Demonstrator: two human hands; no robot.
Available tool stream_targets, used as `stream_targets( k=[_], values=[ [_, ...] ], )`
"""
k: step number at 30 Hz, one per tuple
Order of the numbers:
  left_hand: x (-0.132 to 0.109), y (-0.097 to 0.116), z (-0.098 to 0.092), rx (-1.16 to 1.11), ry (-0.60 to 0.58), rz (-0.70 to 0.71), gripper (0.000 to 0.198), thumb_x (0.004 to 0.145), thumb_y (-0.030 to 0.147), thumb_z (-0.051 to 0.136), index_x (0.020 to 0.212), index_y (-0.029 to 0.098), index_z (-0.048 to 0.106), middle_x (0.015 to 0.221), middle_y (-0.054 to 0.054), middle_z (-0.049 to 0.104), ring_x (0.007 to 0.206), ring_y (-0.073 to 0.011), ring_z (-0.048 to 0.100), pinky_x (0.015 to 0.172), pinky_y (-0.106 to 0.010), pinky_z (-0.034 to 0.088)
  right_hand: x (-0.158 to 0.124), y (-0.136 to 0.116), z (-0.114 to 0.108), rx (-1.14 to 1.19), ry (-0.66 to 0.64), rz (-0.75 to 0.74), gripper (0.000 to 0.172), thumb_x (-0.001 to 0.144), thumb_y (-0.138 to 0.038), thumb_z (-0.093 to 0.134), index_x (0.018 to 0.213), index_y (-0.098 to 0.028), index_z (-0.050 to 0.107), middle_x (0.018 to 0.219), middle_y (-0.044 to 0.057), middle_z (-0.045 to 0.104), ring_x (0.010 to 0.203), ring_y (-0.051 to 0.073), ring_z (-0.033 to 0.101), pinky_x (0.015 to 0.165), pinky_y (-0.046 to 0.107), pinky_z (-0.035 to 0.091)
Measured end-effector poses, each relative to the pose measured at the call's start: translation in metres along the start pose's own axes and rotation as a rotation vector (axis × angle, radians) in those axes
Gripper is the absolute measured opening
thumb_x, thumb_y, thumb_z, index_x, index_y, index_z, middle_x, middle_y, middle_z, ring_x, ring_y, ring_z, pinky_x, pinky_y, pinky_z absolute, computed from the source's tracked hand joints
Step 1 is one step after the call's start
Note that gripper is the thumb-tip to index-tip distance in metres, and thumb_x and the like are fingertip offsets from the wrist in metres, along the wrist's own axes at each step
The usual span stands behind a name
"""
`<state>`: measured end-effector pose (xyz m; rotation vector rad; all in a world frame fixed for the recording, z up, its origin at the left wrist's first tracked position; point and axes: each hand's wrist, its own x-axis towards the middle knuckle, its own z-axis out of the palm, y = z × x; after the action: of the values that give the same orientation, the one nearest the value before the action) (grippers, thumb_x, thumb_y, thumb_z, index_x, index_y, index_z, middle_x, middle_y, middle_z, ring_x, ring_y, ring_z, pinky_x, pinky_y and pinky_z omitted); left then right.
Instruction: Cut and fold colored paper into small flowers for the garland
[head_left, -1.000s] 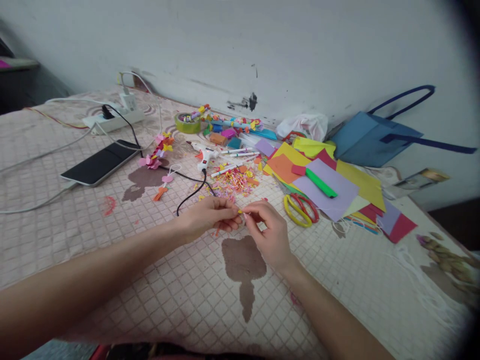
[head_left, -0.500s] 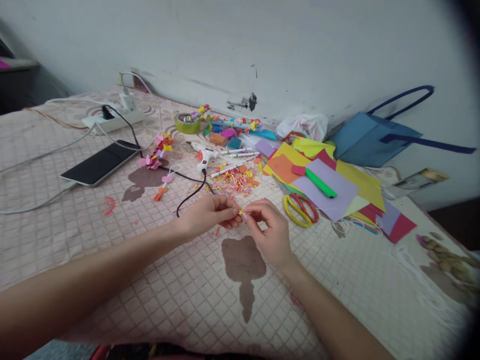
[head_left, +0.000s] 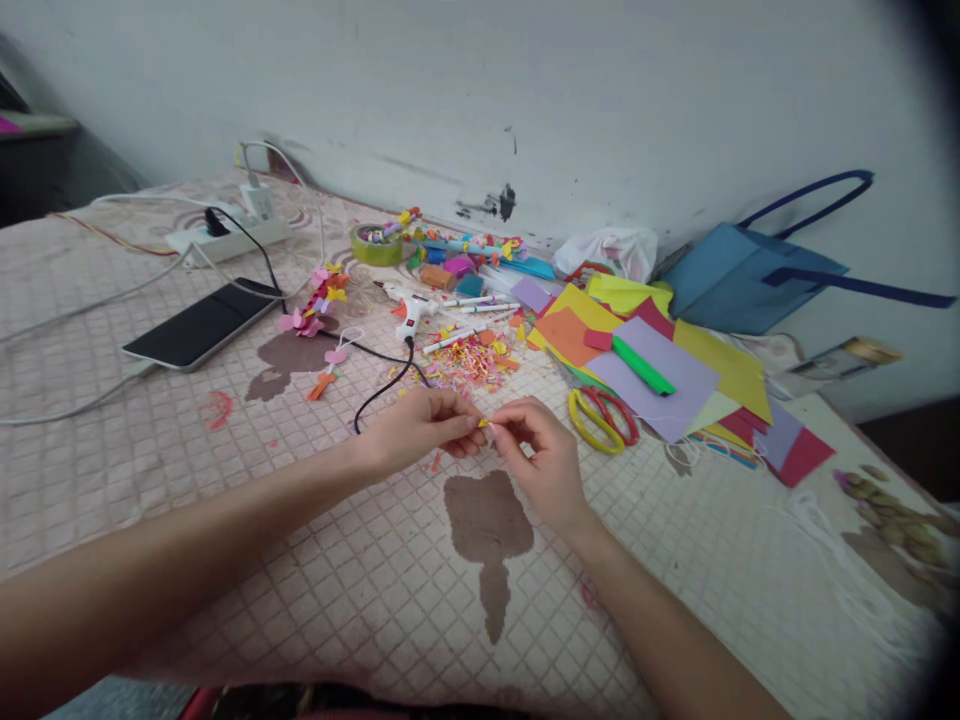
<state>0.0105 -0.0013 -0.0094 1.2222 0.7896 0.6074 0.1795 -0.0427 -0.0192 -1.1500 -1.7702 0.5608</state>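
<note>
2 hands, nearly touching at the fingertips. Left hand pinches 1 tiny yellow piece between thumb and finger. Right hand pinches a pale bit at that piece's right end; too small to tell what it is. The yellow piece sits in the gap between the two hands, above the cloth.

Counts: 1 white hot-glue gun beyond left hand, its black cord looping down beside that wrist. 3 slim white pens at least, past the fingertips. 1 pair of scissors just right of right hand, 1 yellow loop, 1 red. 1 green stick-shaped object on the colored paper sheets, farther right; sheets overlap, can't count. 1 tape roll far ahead. 1 flat black device and 1 power strip well left.

Room: tablecloth stretches from under the hands to the near edge. Tight sides: a heap of paper shreds just ahead, scissors at right. Wall bounds the far edge.

Materials: cloth is quilted in diamonds, brown patch just below the hands. Shreds are thin, curly, multicolored. Blue bag far right looks like fabric, dark strap handles.
</note>
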Motion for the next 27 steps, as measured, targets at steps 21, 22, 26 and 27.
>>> stream_targets(
  k=[21, 22, 26, 27],
  values=[
    [-0.0004, -0.0031, -0.0021, -0.046, -0.025, -0.051, 0.01, 0.078, 0.021, 0.062, 0.082, 0.012, 0.062, 0.076, -0.003, 0.069, 0.065, -0.0092, 0.063, 0.064, -0.022, 0.05, -0.0011, 0.0024, 0.0018, 0.095, -0.036, 0.148, 0.005, 0.082, -0.02, 0.051, 0.079, -0.021, 0.056, 0.076, 0.001, 0.058, 0.069, 0.014, 0.056, 0.062, 0.027, 0.046],
    [-0.0005, -0.0029, -0.0019, -0.037, -0.021, -0.054, 0.01, 0.078, 0.021, 0.062, 0.081, 0.012, 0.062, 0.076, -0.003, 0.069, 0.065, -0.0092, 0.063, 0.063, -0.022, 0.05, -0.0014, 0.003, 0.0019, 0.125, -0.043, 0.178, 0.005, 0.082, -0.021, 0.052, 0.079, -0.021, 0.056, 0.076, 0.001, 0.058, 0.068, 0.014, 0.056, 0.061, 0.026, 0.046],
    [-0.0009, -0.0019, -0.0011, -0.015, -0.008, -0.066, 0.012, 0.077, 0.023, 0.062, 0.08, 0.012, 0.061, 0.075, -0.003, 0.069, 0.065, -0.0093, 0.063, 0.063, -0.022, 0.05, -0.001, 0.0043, 0.0014, 0.26, -0.086, 0.295, 0.009, 0.082, -0.028, 0.054, 0.079, -0.02, 0.055, 0.069, -0.001, 0.056, 0.058, 0.012, 0.053, 0.054, 0.025, 0.045],
    [-0.0009, -0.0018, -0.0011, -0.012, -0.005, -0.068, 0.012, 0.077, 0.023, 0.062, 0.08, 0.012, 0.06, 0.075, -0.003, 0.069, 0.064, -0.0093, 0.063, 0.062, -0.022, 0.049, -0.0005, 0.0043, 0.0011, 0.293, -0.101, 0.314, 0.01, 0.082, -0.029, 0.054, 0.079, -0.02, 0.055, 0.068, -0.001, 0.056, 0.057, 0.011, 0.053, 0.054, 0.025, 0.046]
  ],
)
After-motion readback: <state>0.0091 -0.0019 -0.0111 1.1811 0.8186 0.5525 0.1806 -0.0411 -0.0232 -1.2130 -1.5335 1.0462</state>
